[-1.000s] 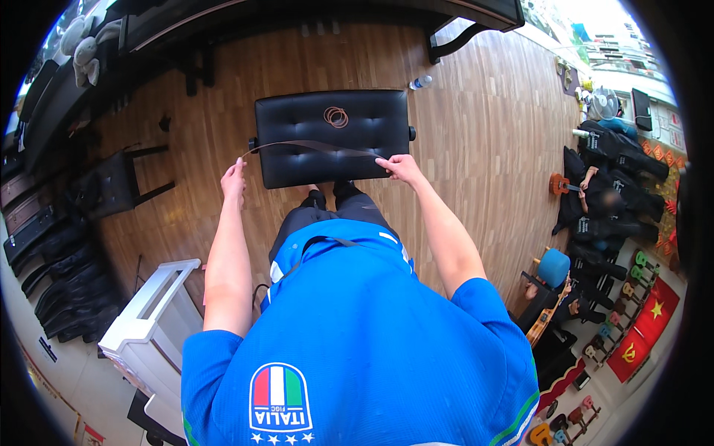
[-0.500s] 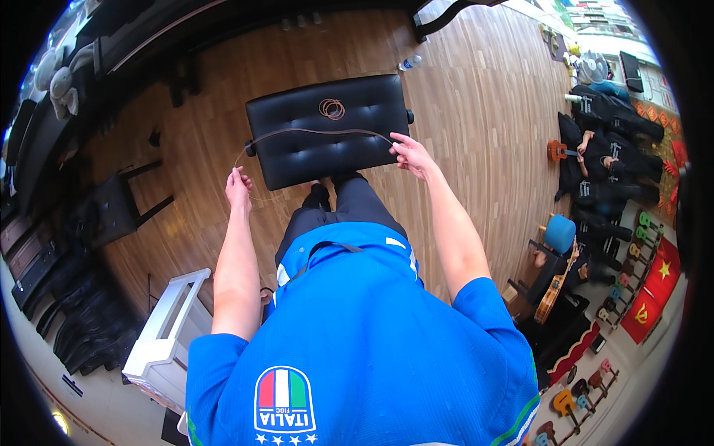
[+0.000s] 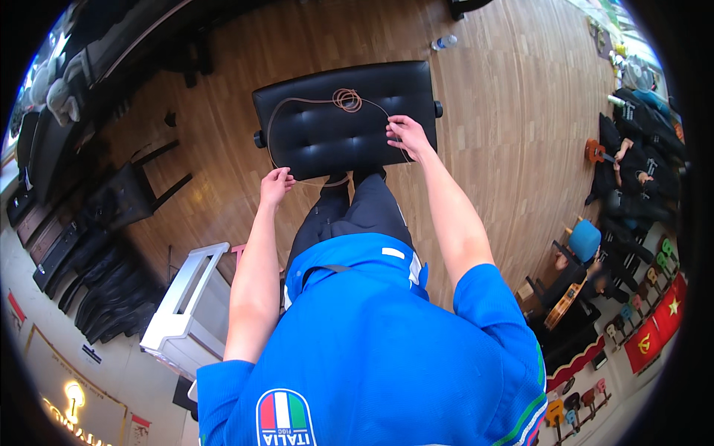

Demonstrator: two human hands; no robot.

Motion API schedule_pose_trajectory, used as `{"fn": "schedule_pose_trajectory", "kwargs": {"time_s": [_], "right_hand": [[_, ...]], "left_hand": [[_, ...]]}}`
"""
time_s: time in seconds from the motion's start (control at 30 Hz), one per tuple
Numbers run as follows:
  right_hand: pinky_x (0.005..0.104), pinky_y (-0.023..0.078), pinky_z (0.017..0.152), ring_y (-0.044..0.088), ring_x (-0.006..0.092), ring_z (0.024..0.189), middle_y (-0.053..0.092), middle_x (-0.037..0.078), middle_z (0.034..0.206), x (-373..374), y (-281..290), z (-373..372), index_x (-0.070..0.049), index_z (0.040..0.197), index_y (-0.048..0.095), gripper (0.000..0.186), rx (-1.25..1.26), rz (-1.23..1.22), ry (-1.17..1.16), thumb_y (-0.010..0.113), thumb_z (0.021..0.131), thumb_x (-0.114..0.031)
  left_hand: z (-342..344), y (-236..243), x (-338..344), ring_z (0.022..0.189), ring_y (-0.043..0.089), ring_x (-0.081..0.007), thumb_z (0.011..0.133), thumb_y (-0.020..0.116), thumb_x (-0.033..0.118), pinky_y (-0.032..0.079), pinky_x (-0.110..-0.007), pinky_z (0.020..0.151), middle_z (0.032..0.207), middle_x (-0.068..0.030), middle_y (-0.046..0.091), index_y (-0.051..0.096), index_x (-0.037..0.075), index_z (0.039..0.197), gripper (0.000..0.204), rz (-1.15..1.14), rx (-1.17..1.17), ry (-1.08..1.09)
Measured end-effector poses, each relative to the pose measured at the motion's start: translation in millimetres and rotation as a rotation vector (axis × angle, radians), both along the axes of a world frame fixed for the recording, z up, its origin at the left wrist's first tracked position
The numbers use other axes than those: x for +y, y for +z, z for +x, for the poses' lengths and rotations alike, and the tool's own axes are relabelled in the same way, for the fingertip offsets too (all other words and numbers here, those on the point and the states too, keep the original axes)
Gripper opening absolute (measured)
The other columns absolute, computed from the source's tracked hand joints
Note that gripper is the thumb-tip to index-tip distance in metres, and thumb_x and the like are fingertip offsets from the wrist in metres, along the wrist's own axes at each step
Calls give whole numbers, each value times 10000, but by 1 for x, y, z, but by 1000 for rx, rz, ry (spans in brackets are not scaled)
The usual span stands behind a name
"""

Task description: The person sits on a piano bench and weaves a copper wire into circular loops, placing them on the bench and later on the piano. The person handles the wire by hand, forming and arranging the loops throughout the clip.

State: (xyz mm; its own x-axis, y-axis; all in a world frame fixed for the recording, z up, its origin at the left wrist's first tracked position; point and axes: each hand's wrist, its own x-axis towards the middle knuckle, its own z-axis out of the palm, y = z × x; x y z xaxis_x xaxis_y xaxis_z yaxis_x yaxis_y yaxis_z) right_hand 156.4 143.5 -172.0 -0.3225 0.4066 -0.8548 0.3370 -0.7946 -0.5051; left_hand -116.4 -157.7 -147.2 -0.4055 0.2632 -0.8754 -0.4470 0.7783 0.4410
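My left hand (image 3: 277, 183) is closed in a pinch on a long thin brown cord (image 3: 273, 126), just beside the front left corner of a black padded bench (image 3: 342, 134). My right hand (image 3: 407, 137) also pinches the cord, over the right part of the bench. Between my hands the cord arches across the seat, and part of it hangs below my left hand toward my shoes. A coil of similar cord (image 3: 346, 99) rests on the seat near its back edge.
A bottle (image 3: 444, 42) stands on the wooden floor (image 3: 506, 104) behind the bench. A second black bench (image 3: 123, 189) and a white piano-like cabinet (image 3: 186, 312) are at left. At right are people in black (image 3: 628, 178), guitars (image 3: 595, 151) and a blue stool (image 3: 584, 239).
Both hands have moved closer together. My right hand has risen along the bench's right side, and my left has shifted right. The cord now bows higher over the seat, reaching the coil.
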Motion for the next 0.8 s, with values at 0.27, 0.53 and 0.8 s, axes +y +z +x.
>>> {"fn": "schedule_pose_trajectory", "kwargs": {"time_s": [0.27,0.53,0.8], "right_hand": [[261,555,721,687,142,853,718,88,996,5,-50,-22,-12,1169,606,294,-46,59,15,714,899,-49],[237,528,707,678,103,784,742,57,907,0,-23,-19,-18,1054,713,198,57,122,86,753,862,-39],[240,556,779,670,90,836,730,47,953,12,37,-38,2,1105,709,230,323,116,385,730,917,-129]], "left_hand": [[13,-34,28,795,681,-125,964,642,389,520,-284,703,928,-45,736,700,49,1091,367,-383,20,-222],[25,28,141,903,685,-258,880,729,257,527,-355,791,959,-121,720,725,64,979,217,2,622,-712],[71,85,216,1191,593,-225,786,779,219,264,-561,1170,1139,-8,698,739,165,1113,334,241,1022,-1203]]}}
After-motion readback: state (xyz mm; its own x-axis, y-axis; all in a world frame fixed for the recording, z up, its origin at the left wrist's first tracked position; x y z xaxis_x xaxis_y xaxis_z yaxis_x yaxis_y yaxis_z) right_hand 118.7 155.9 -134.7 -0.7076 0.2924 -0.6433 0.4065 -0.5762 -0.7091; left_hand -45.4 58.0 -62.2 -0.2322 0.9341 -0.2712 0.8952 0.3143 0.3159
